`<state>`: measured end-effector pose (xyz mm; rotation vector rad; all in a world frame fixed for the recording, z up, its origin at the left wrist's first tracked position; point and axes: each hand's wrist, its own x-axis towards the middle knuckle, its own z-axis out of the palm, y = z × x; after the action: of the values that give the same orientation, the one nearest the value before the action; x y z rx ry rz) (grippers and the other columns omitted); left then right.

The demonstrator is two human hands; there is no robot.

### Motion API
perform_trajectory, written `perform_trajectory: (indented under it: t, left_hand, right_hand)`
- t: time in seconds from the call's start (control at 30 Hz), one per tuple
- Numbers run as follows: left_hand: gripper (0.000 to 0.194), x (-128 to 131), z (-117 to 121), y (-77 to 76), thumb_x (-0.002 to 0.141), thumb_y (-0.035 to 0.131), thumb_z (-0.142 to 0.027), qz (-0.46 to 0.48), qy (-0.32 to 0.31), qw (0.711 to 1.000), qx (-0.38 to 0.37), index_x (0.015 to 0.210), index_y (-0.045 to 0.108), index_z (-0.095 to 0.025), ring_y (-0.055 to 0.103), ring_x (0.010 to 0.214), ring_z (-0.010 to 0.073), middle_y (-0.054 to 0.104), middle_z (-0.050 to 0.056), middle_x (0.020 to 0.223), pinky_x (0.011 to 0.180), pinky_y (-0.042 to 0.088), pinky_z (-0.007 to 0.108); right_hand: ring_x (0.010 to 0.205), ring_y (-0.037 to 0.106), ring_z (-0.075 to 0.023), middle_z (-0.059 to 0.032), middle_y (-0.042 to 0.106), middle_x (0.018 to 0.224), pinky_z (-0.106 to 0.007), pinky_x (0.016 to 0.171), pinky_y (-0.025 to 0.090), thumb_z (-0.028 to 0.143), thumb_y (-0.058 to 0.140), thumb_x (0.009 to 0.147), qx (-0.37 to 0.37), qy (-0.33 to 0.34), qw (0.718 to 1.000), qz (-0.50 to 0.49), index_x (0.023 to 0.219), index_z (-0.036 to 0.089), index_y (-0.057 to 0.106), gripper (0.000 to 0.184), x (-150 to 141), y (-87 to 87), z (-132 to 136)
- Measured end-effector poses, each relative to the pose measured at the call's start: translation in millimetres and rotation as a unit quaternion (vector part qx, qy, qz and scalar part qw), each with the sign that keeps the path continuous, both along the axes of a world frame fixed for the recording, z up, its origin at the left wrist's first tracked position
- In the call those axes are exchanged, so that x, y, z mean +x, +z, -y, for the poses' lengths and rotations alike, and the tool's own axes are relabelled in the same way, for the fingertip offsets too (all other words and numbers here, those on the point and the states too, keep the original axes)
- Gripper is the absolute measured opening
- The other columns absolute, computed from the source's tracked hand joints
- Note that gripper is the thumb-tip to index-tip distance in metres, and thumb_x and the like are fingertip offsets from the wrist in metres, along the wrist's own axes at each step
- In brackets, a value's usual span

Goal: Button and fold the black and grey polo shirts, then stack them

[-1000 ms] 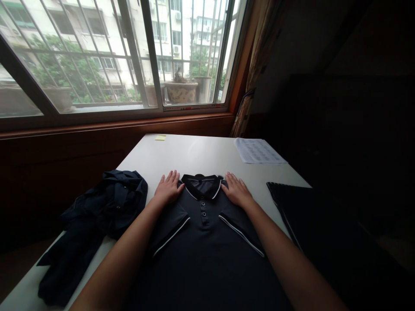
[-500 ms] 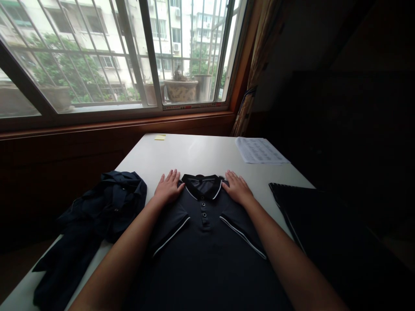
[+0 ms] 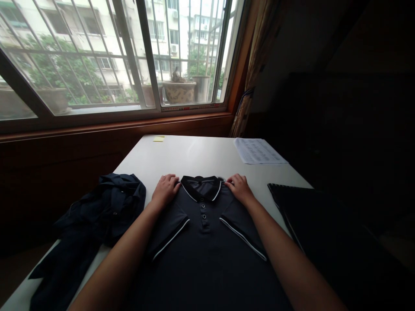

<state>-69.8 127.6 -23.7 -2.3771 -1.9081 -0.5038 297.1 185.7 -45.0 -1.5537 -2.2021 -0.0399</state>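
A dark polo shirt [image 3: 204, 248] lies front up on the white table [image 3: 191, 151], its short sleeves folded inward over the chest. White piping edges its black collar [image 3: 204, 190] and both cuffs, and several buttons run down the placket. At the shoulder left of the collar, my left hand [image 3: 166, 188] has its fingers curled over the edge and the thumb on top, pinching the fabric. My right hand [image 3: 239, 188] grips the other shoulder in the same way. The shirt's lower part fades into shadow between my forearms.
A crumpled dark blue garment [image 3: 119, 203] lies along the table's left edge. On the right is a black, flat item [image 3: 311, 224] with a ridged edge. Printed sheets [image 3: 259, 151] lie at the back right, a yellow sticky note [image 3: 158, 138] at the back left. A barred window stands beyond.
My fingers, which lay flat and spread on the shirt's shoulders, have curled in over the shoulder edges. The shirt stays in about the same place; the view has shifted slightly.
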Motion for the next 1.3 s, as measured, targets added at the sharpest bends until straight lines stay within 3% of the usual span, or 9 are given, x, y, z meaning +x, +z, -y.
perform_trajectory:
  t: [0.1,0.27,0.6,0.9,1.03,1.3]
  left_hand:
    - [0.029,-3.1,0.2,3.4,0.1,0.049,-0.041,0.005,0.014,1.0,0.01,0.116,0.065,-0.024,0.051,0.118,0.0289,0.061,0.009,0.123,0.099,0.043,0.041]
    - [0.021,-3.6,-5.5,7.6,0.098,0.054,-0.039,-0.002,0.029,1.0,0.008,0.099,0.066,-0.022,0.052,0.107,0.0289,0.063,0.009,0.109,0.085,0.045,0.04]
    - [0.018,-8.7,-30.7,8.6,0.1,0.05,-0.032,-0.013,0.042,0.999,0.02,0.098,0.063,-0.02,0.05,0.107,0.0299,0.061,0.012,0.109,0.085,0.042,0.041]
    - [0.014,-19.5,-58.5,4.1,0.098,0.052,-0.031,0.005,0.039,0.999,0.03,0.097,0.062,-0.021,0.048,0.109,0.0308,0.06,0.011,0.109,0.086,0.044,0.042]
    - [0.011,-21.0,-59.0,4.3,0.098,0.053,-0.029,0.023,0.027,0.998,0.051,0.096,0.06,-0.021,0.05,0.105,0.0295,0.059,0.01,0.107,0.085,0.045,0.041]
    - [0.02,-21.5,-51.4,8.5,0.103,0.038,-0.027,0.039,0.037,0.995,0.086,0.105,0.057,-0.021,0.05,0.107,0.0264,0.057,0.011,0.111,0.094,0.043,0.041]
  right_hand:
    - [0.101,0.055,-0.0258,-0.0082,0.066,0.1,-0.037,0.096,0.038,0.029,0.058,0.095,-0.002,-0.004,1.0,0.004,0.09,0.021,0.066,0.013,-0.2,-1.2,-0.9]
    - [0.101,0.053,-0.0271,-0.0096,0.066,0.103,-0.037,0.088,0.039,0.029,0.056,0.096,-0.005,-0.028,0.999,0.018,0.091,0.021,0.065,0.013,-3.4,2.9,-0.5]
    - [0.103,0.051,-0.0291,-0.0124,0.063,0.107,-0.039,0.084,0.039,0.03,0.055,0.097,-0.003,-0.07,0.997,0.045,0.094,0.021,0.063,0.012,-27.1,11.3,-26.1]
    - [0.102,0.051,-0.0284,-0.0117,0.063,0.107,-0.038,0.083,0.04,0.029,0.054,0.097,0.009,-0.052,0.998,0.037,0.092,0.022,0.061,0.011,-35.7,9.4,-56.1]
    - [0.1,0.052,-0.0276,-0.012,0.062,0.106,-0.037,0.082,0.04,0.027,0.051,0.098,0.03,-0.041,0.998,0.024,0.093,0.021,0.06,0.011,-34.4,11.1,-55.2]
    - [0.103,0.052,-0.0269,-0.0132,0.061,0.108,-0.037,0.087,0.038,0.025,0.042,0.101,0.054,-0.033,0.998,0.005,0.1,0.019,0.059,0.018,-36.4,16.7,-53.1]
